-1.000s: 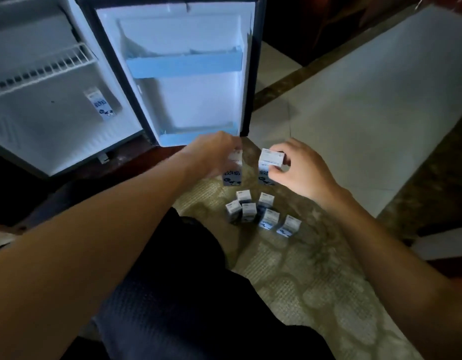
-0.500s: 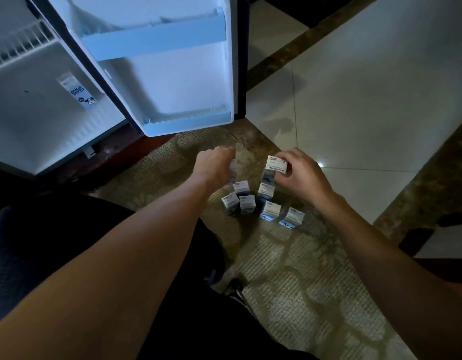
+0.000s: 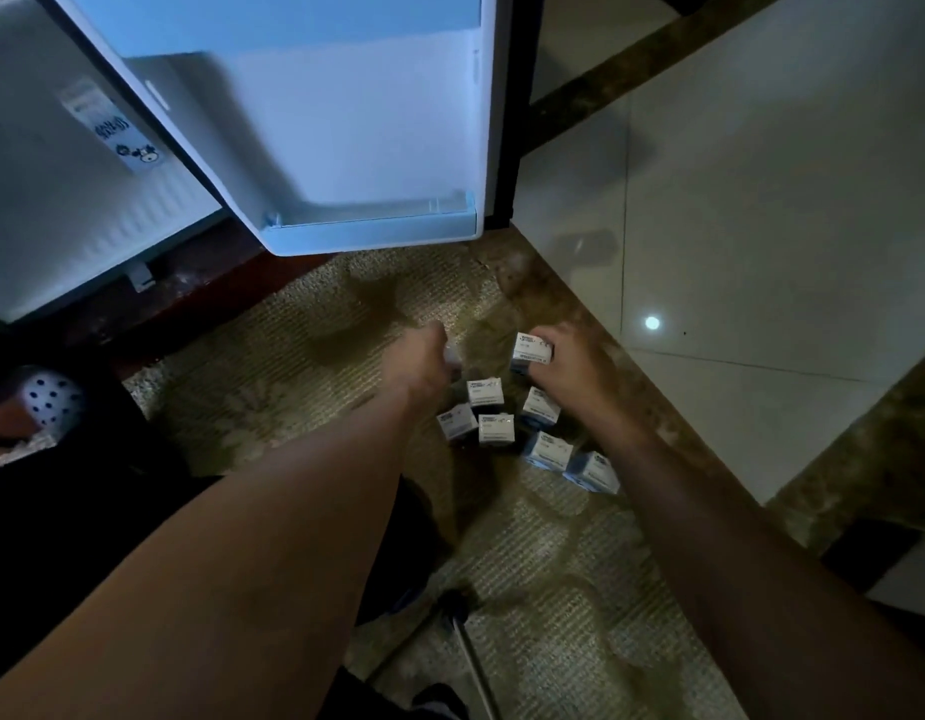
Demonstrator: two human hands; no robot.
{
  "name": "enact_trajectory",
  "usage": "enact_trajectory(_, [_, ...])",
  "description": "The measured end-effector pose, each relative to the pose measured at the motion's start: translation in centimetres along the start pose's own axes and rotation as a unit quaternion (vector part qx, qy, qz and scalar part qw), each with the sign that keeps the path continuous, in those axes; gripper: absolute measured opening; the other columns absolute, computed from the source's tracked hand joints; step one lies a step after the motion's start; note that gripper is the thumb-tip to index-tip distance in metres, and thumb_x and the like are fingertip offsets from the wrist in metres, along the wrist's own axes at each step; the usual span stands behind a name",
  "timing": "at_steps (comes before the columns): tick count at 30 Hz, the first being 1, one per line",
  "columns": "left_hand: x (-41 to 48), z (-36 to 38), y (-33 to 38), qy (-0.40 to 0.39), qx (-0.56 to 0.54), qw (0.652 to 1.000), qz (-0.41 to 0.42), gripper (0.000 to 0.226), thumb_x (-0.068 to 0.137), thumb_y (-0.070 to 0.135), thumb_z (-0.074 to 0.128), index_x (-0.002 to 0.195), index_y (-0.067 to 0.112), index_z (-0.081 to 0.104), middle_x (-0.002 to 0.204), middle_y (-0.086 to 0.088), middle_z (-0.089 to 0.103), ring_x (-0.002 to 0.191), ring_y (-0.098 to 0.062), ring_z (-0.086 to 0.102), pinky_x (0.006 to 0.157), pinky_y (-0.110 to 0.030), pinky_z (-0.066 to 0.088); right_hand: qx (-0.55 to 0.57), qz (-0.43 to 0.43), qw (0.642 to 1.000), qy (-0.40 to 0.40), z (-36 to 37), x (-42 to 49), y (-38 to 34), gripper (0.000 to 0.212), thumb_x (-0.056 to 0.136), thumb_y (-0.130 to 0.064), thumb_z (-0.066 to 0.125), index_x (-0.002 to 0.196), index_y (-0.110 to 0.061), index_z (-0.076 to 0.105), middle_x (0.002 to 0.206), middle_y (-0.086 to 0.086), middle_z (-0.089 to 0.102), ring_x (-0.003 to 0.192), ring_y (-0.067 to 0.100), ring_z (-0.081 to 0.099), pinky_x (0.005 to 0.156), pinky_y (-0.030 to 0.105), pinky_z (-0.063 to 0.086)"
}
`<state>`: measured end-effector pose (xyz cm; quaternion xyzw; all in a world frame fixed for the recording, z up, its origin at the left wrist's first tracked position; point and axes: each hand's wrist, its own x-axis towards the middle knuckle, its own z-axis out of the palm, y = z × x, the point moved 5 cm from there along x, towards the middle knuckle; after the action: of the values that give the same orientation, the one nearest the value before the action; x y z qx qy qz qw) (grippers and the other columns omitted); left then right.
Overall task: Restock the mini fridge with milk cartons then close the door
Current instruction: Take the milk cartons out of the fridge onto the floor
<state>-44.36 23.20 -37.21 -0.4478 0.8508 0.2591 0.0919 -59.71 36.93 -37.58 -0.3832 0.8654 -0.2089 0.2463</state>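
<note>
On the left, the fridge [image 3: 60,210] stands with its door [image 3: 346,122] swung wide, probably so both hands can load it freely; one carton [image 3: 112,132] already lies inside on the fridge floor. Below the door, a rug [image 3: 553,589] carries the loose stock: six cartons [image 3: 494,427] clustered close together between the two forearms, within easy reach of the shelves. The right hand [image 3: 569,371] is curled round a seventh carton [image 3: 532,349] at the far edge of the cluster, fingers wrapped on its sides, gripping it. The left hand [image 3: 418,356] is closed into a loose fist; a pale sliver shows at its fingertips, likely another carton, but I cannot tell for certain. Restocking looks barely begun.
</note>
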Motion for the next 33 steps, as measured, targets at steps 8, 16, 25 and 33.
enact_trajectory(8, [0.5,3.7,0.1,-0.040,-0.009,0.999,-0.014,0.029,0.092,0.015,0.061,0.121,0.015,0.057,0.118,-0.010,0.060,0.105,-0.031,0.061,0.080,-0.042,0.054,0.043,0.057,0.996,-0.051,3.7,1.1,2.3,0.044,0.084,-0.007,0.067,0.126,-0.019,0.064,0.116,0.004,0.066,0.103,0.021,0.063,0.089,0.045,0.055])
enact_trajectory(16, [-0.3,3.2,1.8,-0.018,0.086,0.996,0.002,0.050,0.092,0.013,0.059,0.140,0.015,0.045,0.139,-0.011,0.048,0.126,-0.033,0.045,0.101,-0.046,0.042,0.074,0.049,0.995,-0.046,2.0,-0.5,1.6,0.043,0.087,-0.014,0.064,0.129,-0.020,0.059,0.125,0.002,0.056,0.108,0.021,0.059,0.092,0.047,0.053])
enact_trajectory(25, [-1.1,-3.6,5.2,-0.025,0.224,0.957,0.184,0.052,0.091,0.031,0.062,0.140,0.022,0.049,0.139,-0.005,0.052,0.130,-0.026,0.046,0.106,-0.043,0.040,0.044,0.006,0.999,-0.012,-3.2,-2.5,-3.3,0.051,0.093,-0.020,0.059,0.143,-0.016,0.049,0.145,0.004,0.046,0.130,0.022,0.047,0.105,0.036,0.042])
enact_trajectory(33, [-1.7,-15.5,3.0,-0.007,0.246,0.949,0.195,0.051,0.093,0.036,0.061,0.140,0.022,0.049,0.142,-0.002,0.050,0.134,-0.024,0.041,0.110,-0.041,0.034,-0.013,-0.087,0.996,-0.001,-7.9,-2.2,-12.9,0.052,0.095,-0.022,0.058,0.146,-0.020,0.048,0.149,-0.001,0.047,0.138,0.018,0.040,0.112,0.033,0.034])
